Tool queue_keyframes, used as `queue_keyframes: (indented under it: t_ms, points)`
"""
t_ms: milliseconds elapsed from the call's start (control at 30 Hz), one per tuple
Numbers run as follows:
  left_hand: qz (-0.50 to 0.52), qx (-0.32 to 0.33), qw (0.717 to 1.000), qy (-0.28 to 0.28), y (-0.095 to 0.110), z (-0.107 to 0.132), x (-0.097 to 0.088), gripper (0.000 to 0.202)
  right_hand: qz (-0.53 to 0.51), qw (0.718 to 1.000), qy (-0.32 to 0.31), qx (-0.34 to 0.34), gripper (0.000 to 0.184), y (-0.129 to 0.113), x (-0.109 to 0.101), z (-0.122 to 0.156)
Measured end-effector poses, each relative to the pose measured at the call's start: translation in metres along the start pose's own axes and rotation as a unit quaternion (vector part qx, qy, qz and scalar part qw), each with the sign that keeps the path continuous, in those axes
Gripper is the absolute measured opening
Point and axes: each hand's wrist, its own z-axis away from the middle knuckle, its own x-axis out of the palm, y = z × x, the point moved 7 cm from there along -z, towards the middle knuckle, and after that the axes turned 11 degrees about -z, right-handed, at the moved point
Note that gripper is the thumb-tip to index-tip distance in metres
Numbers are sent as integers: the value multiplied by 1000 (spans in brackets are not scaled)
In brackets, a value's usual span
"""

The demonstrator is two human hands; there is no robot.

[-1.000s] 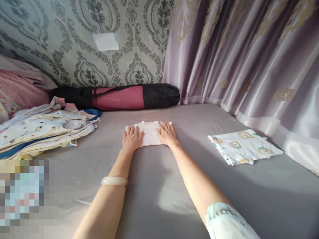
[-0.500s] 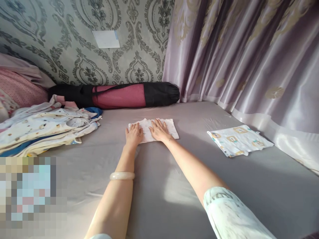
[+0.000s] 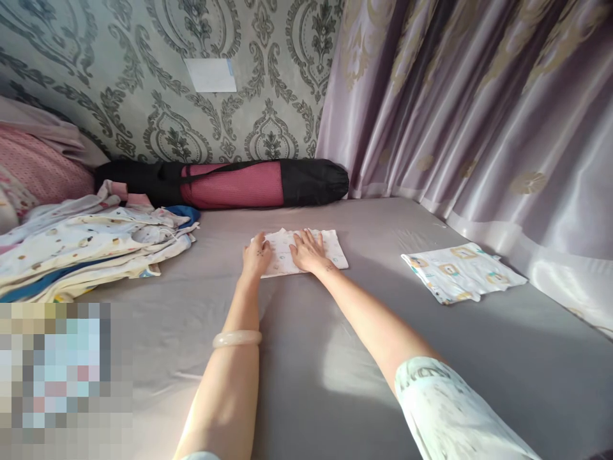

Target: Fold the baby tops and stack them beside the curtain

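Observation:
A small white printed cloth (image 3: 330,246), folded into a rectangle, lies flat on the grey bed sheet (image 3: 335,345). My left hand (image 3: 257,254) rests on its left end with the fingers curled at the edge. Laid flat with fingers spread, my right hand (image 3: 308,250) presses on the middle of the cloth. A pale bangle (image 3: 237,338) sits on my left forearm.
A second folded cloth with yellow squares (image 3: 462,271) lies at the right near the curtain (image 3: 479,108). A heap of unfolded printed clothes (image 3: 90,246) is at the left. A black and pink rolled mat bag (image 3: 230,183) lies along the patterned wall.
My right hand has slid left from the cloth's right end to its middle, and the hands are closer together. The cloth's right part now shows uncovered.

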Motion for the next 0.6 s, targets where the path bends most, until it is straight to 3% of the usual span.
queue_keyframes:
  t_ms: [200, 400, 600]
  points:
    - [160, -44, 984, 65, -21, -10, -8, 40, -28, 999, 3, -30, 59, -31, 15, -3]
    - [266, -90, 955, 92, -36, -14, -10, 37, -29, 999, 7, -24, 59, -30, 24, -3]
    - [321, -115, 936, 86, -38, -10, -10, 39, -27, 999, -10, -16, 59, -29, 23, -6]
